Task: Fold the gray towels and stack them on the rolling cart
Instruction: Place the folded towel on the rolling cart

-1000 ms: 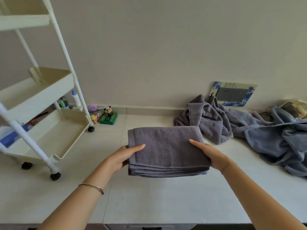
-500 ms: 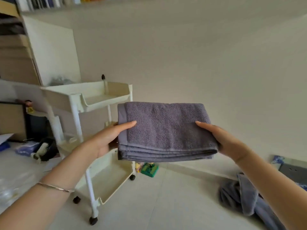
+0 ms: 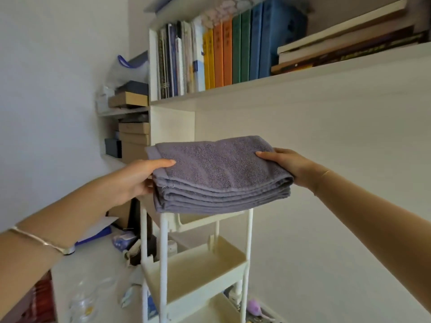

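Observation:
A folded gray towel [image 3: 217,173] hangs in the air, held flat between both hands. My left hand [image 3: 137,178] grips its left edge, thumb on top and fingers underneath. My right hand [image 3: 286,164] grips the right edge the same way. The towel is directly above the top tier of the cream rolling cart [image 3: 193,269] and hides most of that tier. The cart's middle tray shows below the towel and holds nothing I can see. The other gray towels are out of view.
A white wall shelf [image 3: 279,82] with a row of coloured books runs above the cart. Stacked boxes [image 3: 133,136] sit on shelves to the left. Small items and a purple object [image 3: 253,306] lie by the cart's bottom tier.
Both hands have lifted the folded towel from the floor and carried it left, up over the cart's top tier. The view has swung up and left, leaving the unfolded towels behind.

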`<state>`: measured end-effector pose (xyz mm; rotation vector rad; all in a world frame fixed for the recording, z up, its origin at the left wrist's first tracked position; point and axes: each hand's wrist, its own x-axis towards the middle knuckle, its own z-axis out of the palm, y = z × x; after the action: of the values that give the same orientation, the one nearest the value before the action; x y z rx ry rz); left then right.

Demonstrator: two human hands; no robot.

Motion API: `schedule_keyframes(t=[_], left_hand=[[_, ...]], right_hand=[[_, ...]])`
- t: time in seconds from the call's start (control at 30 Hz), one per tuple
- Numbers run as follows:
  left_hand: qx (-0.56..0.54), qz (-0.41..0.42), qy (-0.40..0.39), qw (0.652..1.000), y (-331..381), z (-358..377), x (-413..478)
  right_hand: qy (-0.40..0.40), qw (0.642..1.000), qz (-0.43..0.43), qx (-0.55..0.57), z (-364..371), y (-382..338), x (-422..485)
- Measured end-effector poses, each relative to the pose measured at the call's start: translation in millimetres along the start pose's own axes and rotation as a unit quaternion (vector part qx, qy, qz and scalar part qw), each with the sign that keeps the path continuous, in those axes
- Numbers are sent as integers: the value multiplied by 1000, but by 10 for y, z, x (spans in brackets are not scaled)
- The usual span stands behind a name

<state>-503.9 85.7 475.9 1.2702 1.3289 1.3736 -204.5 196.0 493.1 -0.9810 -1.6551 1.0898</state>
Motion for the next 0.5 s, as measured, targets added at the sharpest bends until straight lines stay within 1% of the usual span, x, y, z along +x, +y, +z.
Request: schedule_keyframes(t=[0.07, 0.17, 0.23, 0.33, 0.4, 0.5], left_hand=[[2, -17, 21, 1000, 18, -73, 174], [29, -42, 49, 997, -4, -112, 357], [88, -60, 66, 992, -42, -117, 441], [192, -96, 74, 974, -97, -106, 520], [212, -100, 82, 969, -122, -106, 539], [215, -94, 92, 968, -158, -156, 585]], right_hand=[[-2, 1000, -9, -7, 95, 10, 327], [-11, 1000, 2, -24, 225, 137, 701], [-17, 999, 9, -49, 268, 258, 878], [-38, 993, 14, -115, 311, 435, 1047], [-50, 986, 12, -161, 342, 521, 1104], [-58, 979, -2, -194, 389, 603, 1168]])
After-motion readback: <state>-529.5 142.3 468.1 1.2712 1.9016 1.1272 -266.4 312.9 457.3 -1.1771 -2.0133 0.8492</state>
